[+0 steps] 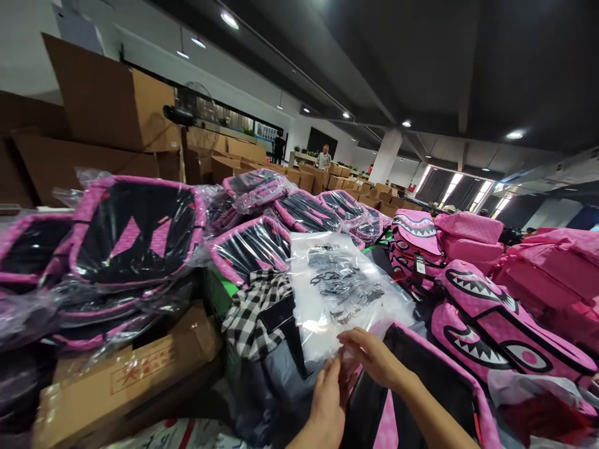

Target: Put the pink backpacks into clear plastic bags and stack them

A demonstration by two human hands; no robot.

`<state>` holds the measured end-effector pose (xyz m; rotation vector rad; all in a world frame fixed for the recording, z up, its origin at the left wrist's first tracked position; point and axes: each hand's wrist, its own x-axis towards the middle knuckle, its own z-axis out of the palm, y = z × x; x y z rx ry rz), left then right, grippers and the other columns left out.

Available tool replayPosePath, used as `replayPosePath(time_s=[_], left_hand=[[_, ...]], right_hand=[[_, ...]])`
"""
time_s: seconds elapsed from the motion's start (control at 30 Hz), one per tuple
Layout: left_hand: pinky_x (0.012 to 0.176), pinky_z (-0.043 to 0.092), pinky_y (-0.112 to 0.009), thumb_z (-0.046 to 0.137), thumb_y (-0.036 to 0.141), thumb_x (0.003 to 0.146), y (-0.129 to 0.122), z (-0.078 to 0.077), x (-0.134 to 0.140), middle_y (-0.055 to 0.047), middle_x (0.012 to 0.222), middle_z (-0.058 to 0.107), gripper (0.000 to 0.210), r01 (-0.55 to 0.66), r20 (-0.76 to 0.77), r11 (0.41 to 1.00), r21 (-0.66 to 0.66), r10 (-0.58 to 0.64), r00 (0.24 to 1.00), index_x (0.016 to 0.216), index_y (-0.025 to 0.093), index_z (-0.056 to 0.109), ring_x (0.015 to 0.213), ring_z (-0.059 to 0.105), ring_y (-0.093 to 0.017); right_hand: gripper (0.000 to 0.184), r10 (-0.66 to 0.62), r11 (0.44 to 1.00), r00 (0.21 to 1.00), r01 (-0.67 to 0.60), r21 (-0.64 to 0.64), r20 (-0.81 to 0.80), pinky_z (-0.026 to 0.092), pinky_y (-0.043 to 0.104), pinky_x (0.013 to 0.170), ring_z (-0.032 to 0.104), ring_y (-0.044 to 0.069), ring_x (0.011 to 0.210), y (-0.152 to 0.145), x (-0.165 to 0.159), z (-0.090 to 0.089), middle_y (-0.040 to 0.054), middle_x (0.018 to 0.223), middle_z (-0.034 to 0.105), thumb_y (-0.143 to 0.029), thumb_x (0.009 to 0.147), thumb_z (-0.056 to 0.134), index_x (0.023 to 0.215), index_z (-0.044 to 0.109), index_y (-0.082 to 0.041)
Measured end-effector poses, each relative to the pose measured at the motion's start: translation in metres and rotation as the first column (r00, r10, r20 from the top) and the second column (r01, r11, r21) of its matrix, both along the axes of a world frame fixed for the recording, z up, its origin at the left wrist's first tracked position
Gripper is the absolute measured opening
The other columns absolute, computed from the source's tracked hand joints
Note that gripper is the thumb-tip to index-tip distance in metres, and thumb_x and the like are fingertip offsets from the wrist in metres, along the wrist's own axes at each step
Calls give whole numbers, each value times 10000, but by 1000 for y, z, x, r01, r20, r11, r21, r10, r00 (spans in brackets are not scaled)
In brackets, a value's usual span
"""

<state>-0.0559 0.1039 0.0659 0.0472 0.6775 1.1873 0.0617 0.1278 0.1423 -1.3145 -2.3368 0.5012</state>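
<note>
Head cam: the left hand (326, 396) and right hand (372, 357) are close together, pinching the plastic bag's (346, 280) near edge, probably because slick film needs two grips. It's lying by the pink backpack (435, 374); one bag or a stack, too blurry to say.

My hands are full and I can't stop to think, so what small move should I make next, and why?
Perhaps work open the near edge of the top clear plastic bag: your left hand and right hand meet there, and the pink-trimmed backpack beside them looks unwrapped, unlike the plastic-covered backpacks at left.
</note>
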Motion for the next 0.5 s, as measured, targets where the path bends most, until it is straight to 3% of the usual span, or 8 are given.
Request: replayPosePath(time_s=[0.1,0.17,0.3,0.4,0.5], left_hand=[[685,572,-257,598,97,944,-13,-1,-21,-74,739,751,184,-48,-19,985,-169,46,999,785,188,573,697,753,-181],[685,571,-250,606,72,938,-21,1,-33,-95,717,749,240,-41,-1,983,-177,42,999,742,188,532,702,758,-187],[706,581,-229,573,-41,913,-31,5,-48,-115,740,759,333,-31,27,984,-175,37,999,690,185,476,714,762,-169],[663,566,-187,553,-108,885,-32,4,-58,-62,666,728,366,-110,-26,975,-194,107,994,677,179,464,656,745,-135],[602,537,-162,544,-106,893,-32,2,-62,-21,613,691,339,-135,-48,965,-224,127,991,700,166,489,583,712,-107]], right_hand=[[687,-12,1000,983,11,7,183,429,411,1094,543,268,1303,-15,11,-16,115,1418,570,-230,768,676,1431,496,-232],[792,-156,984,926,117,132,344,397,462,1119,502,313,1343,-17,20,-35,144,1464,529,-189,692,729,1445,484,-206],[403,-480,815,789,239,528,384,497,312,879,663,216,1018,-6,28,-67,75,1150,699,-72,789,624,1158,660,-229],[218,-546,731,754,215,648,365,468,307,774,649,199,826,4,36,-58,54,912,707,-43,848,585,939,688,-212],[216,-540,689,759,152,708,363,452,344,847,628,215,895,-2,50,-26,77,947,696,-43,893,556,979,686,-193]])
